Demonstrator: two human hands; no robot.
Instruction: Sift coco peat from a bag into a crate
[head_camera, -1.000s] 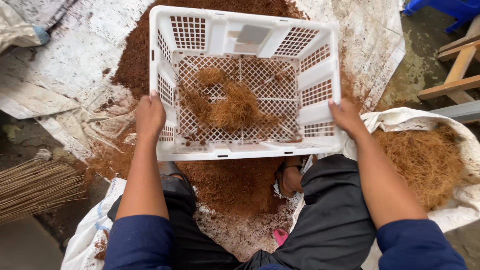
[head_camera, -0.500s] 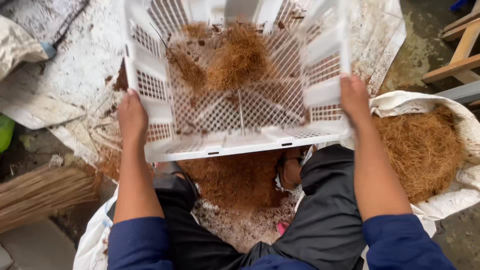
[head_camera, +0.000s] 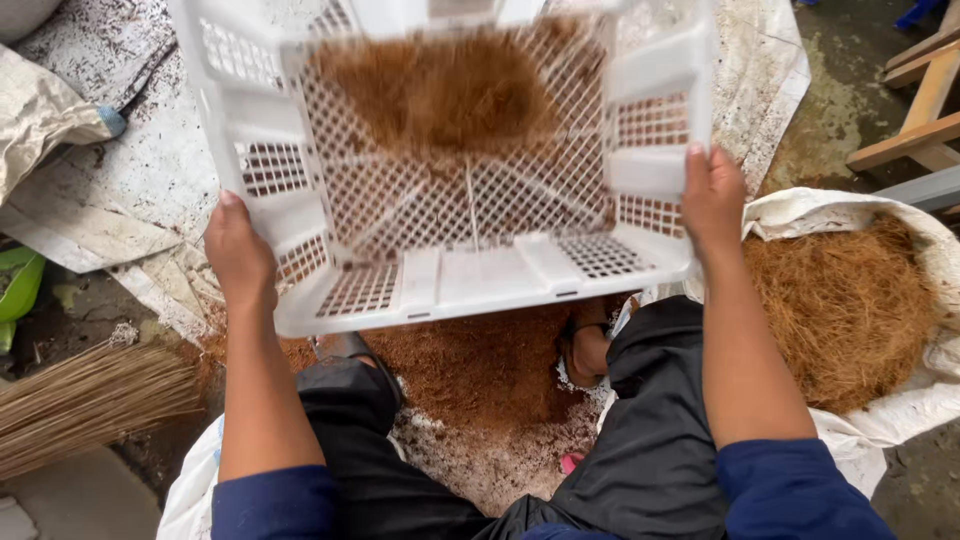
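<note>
Soft, even daylight with faint shadows; the white crate is motion-blurred, the surroundings sharp.

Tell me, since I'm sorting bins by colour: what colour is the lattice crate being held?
White, seen in the head view: the crate, gripped by the left hand and right hand.

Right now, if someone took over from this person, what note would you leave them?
Left hand grips the left side of the white mesh crate; right hand grips the right side. The crate is lifted and tilted, with brown fibre bunched at its far end. Fine brown dust lies piled on the ground under it, between the feet. A sack of coarse fibre sits to the right. Fibre remains in the crate.
</note>
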